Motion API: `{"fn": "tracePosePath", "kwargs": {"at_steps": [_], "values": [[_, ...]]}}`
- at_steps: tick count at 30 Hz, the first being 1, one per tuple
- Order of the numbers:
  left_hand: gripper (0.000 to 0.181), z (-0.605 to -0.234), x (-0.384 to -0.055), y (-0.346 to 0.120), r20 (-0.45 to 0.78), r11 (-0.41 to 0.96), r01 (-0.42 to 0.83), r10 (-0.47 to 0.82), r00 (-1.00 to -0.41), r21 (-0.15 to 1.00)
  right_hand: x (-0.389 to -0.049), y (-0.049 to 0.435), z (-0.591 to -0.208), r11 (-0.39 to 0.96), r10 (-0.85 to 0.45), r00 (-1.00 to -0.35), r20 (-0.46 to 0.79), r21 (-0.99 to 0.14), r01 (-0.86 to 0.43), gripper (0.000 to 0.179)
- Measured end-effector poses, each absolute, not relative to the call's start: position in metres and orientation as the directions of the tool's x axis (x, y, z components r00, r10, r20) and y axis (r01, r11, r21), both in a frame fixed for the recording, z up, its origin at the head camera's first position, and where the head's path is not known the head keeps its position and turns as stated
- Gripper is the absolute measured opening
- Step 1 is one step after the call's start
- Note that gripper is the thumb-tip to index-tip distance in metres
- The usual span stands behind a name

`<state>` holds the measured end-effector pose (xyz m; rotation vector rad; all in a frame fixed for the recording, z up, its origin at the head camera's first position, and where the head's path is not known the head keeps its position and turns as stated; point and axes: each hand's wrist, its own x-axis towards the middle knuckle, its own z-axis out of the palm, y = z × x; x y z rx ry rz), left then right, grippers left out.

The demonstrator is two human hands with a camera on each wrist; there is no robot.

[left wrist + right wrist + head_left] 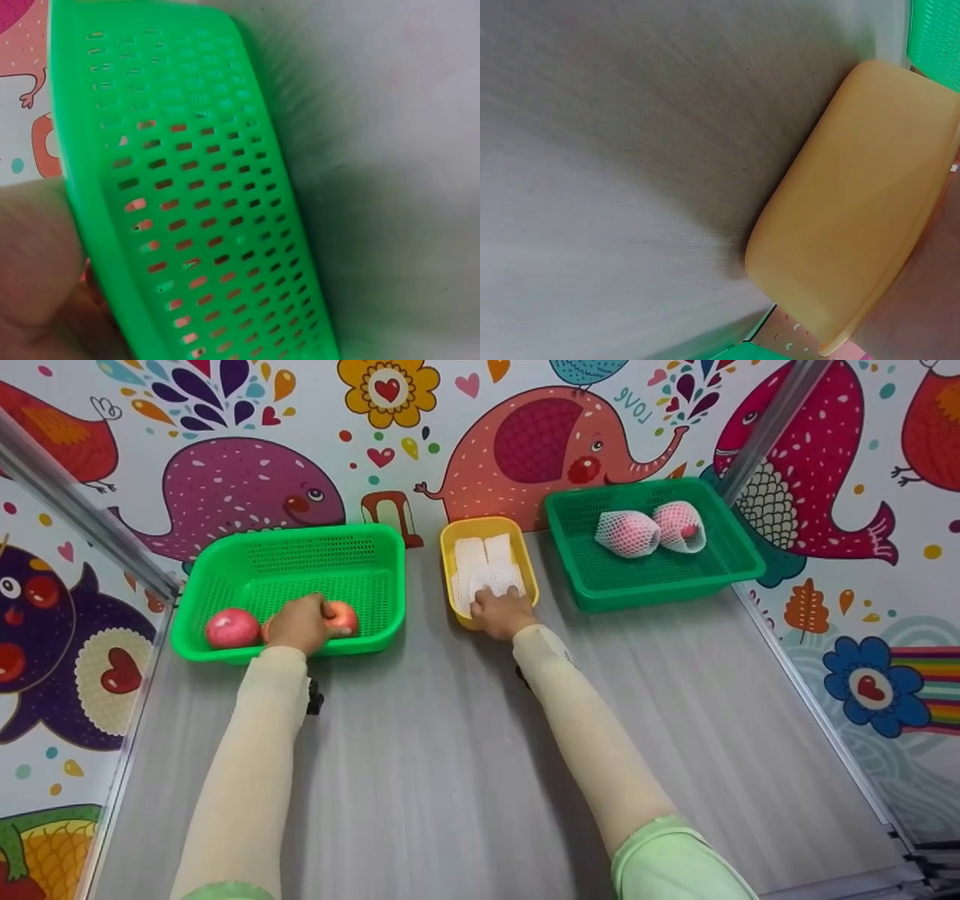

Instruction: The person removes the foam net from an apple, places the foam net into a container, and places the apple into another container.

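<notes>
My left hand (300,624) reaches into the bright green basket (187,619) and grips a red apple (343,617), with thumb and fingers round it. A second apple (232,628) lies to its left, and another is mostly hidden behind the hand. Over the front of a small yellow bin (448,547), my right hand (504,611) touches white foam net sleeves (491,574) with bent fingers. Whether it pinches one is not clear. The left wrist view shows the basket's slotted wall (195,187); the right wrist view shows the bin's outer side (847,202), hiding the fingertips.
At the right stands a dark green basket (622,596) holding two apples in foam nets (628,534). All the containers stand along the back of a grey table (420,780). Patterned walls with metal posts (772,431) close in the back and sides.
</notes>
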<state>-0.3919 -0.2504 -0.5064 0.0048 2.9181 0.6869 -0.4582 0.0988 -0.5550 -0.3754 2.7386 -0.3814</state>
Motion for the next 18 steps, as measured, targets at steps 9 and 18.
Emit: {"fn": "tracePosePath", "kwargs": {"at_steps": [9,18], "values": [[0.038,-0.502,-0.387,-0.254,-0.073,0.896,0.011,0.048,-0.996,0.444,-0.461,0.095,-0.537,0.922,-0.319,-0.88,-0.351,-0.329,-0.202,0.057],[0.029,-0.496,-0.37,-0.219,0.113,0.878,0.109,0.063,-0.992,0.466,-0.464,0.106,-0.543,0.875,-0.445,-0.88,-0.164,-0.288,-0.388,0.036]]}}
